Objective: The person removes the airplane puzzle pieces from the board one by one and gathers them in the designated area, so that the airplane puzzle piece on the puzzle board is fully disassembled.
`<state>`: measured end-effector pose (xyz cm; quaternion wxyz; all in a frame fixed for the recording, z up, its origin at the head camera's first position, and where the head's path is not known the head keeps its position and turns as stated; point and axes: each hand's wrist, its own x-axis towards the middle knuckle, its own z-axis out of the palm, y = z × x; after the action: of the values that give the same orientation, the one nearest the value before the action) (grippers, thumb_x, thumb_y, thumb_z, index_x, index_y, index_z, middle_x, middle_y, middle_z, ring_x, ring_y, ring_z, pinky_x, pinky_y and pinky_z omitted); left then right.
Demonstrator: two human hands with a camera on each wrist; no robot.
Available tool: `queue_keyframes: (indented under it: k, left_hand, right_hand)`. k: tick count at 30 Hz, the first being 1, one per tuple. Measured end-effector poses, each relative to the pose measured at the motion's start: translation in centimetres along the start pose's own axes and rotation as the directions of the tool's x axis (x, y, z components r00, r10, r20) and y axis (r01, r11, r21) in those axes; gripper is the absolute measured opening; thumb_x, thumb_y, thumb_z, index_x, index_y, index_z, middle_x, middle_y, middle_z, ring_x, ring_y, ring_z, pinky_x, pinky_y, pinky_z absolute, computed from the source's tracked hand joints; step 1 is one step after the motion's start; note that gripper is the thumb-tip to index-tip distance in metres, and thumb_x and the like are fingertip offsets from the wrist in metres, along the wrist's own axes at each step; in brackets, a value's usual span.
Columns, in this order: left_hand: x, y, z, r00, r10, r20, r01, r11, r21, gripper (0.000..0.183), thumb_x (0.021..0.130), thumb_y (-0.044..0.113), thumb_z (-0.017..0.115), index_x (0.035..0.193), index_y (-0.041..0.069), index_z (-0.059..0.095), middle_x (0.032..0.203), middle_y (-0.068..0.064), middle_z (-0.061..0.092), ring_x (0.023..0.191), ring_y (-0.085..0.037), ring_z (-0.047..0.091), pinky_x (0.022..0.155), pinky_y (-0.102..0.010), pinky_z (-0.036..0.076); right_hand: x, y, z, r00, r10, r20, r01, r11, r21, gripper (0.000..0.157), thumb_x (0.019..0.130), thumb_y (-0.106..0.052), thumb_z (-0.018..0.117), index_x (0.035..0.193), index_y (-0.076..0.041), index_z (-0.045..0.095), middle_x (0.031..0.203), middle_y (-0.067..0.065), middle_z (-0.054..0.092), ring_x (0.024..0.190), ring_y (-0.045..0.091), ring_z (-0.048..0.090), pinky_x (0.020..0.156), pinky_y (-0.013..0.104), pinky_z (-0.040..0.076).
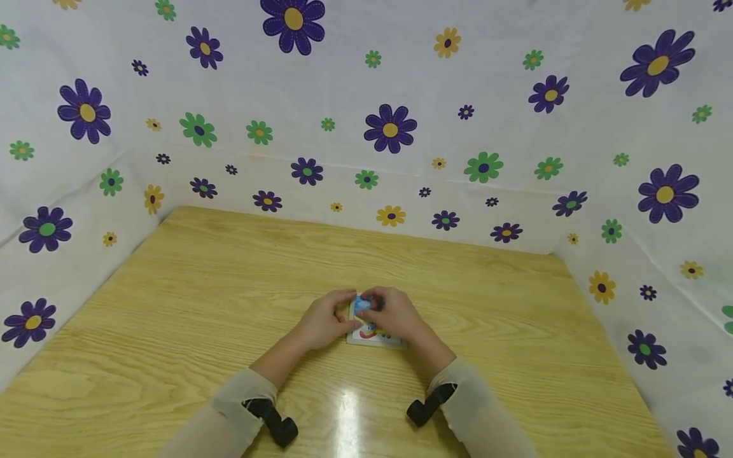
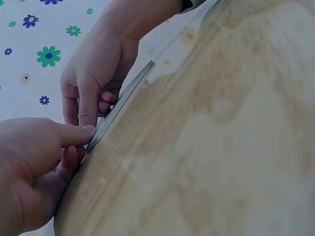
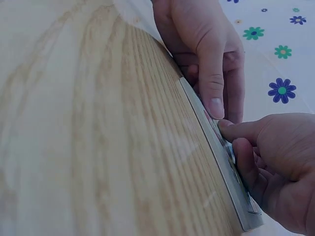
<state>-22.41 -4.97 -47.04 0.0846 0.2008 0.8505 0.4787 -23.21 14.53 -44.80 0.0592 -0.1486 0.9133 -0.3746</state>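
A small flat puzzle board (image 1: 375,344) with a pale rim and a colourful picture, blue at the top and red lower down, lies on the table between the hands. My left hand (image 1: 326,321) holds its left side, thumb near the picture and fingers at the far left corner. Over the upper right part, my right hand (image 1: 397,315) bends its fingers and thumb onto the picture. Both thumbs nearly meet in the right wrist view, above the board's thin edge (image 3: 211,132). Whether the right fingers pinch a loose piece is hidden.
The wooden table (image 1: 229,273) stretches out on all sides of the board. A white cloth (image 1: 343,83) with purple, green and yellow flowers hangs behind it and along both sides. Dark straps with small mounts (image 1: 280,429) sit on both sleeves.
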Motion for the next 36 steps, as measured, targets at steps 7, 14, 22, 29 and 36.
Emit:
queue_keyframes:
  k: [7,14,22,29,36]
  left_hand:
    - [-0.1,-0.3,0.1,1.0,0.003,-0.005,-0.003,1.0,-0.021,0.064,0.088,0.015,0.077,0.144,-0.001,0.05,0.11,-0.011,0.066,0.067,-0.009,0.055,0.057,-0.02,0.046]
    - [-0.2,0.0,0.4,1.0,0.016,0.008,-0.016,0.999,-0.036,0.061,0.088,0.012,0.077,0.141,-0.006,0.052,0.151,-0.017,0.048,0.07,-0.009,0.057,0.059,-0.018,0.047]
    - [-0.3,-0.3,0.3,1.0,0.003,0.0,-0.003,1.0,-0.026,0.061,0.088,0.012,0.077,0.141,-0.005,0.052,0.151,-0.014,0.048,0.071,-0.008,0.057,0.06,-0.018,0.047]
    - [0.1,-0.1,0.2,0.999,0.025,0.019,-0.025,1.0,-0.013,0.062,0.09,0.015,0.075,0.144,-0.002,0.051,0.153,-0.01,0.046,0.071,-0.008,0.056,0.062,-0.019,0.047]
    - [-0.1,-0.1,-0.1,0.999,0.025,0.024,-0.025,1.0,-0.018,0.062,0.091,0.015,0.075,0.145,-0.002,0.049,0.153,-0.012,0.046,0.069,-0.008,0.054,0.06,-0.02,0.047]
  right_hand:
    - [0.6,0.0,0.1,0.998,0.049,0.049,-0.049,0.999,-0.006,0.034,0.09,-0.024,0.077,0.117,-0.005,0.068,0.085,0.002,0.057,0.064,0.011,0.054,0.059,0.023,0.044]
    - [1.0,0.2,-0.2,0.991,0.038,0.127,-0.029,0.997,-0.076,0.015,0.092,-0.022,0.074,0.091,-0.008,0.071,0.083,0.003,0.061,0.062,0.011,0.055,0.059,0.023,0.045]
    - [0.7,-0.3,0.1,0.996,0.079,0.039,-0.073,0.987,-0.14,0.035,0.088,-0.031,0.078,0.113,-0.008,0.072,0.105,0.007,0.067,0.089,0.018,0.059,0.079,0.034,0.053]
    - [0.7,-1.5,-0.8,0.999,0.01,0.048,0.006,0.947,-0.32,0.035,0.088,-0.031,0.078,0.111,-0.004,0.076,0.095,0.005,0.064,0.081,0.016,0.058,0.074,0.032,0.052]
    - [1.2,-1.6,-1.0,0.994,0.026,0.103,0.0,0.97,-0.245,0.033,0.088,-0.028,0.078,0.109,-0.003,0.072,0.099,0.006,0.064,0.085,0.017,0.057,0.08,0.035,0.053]
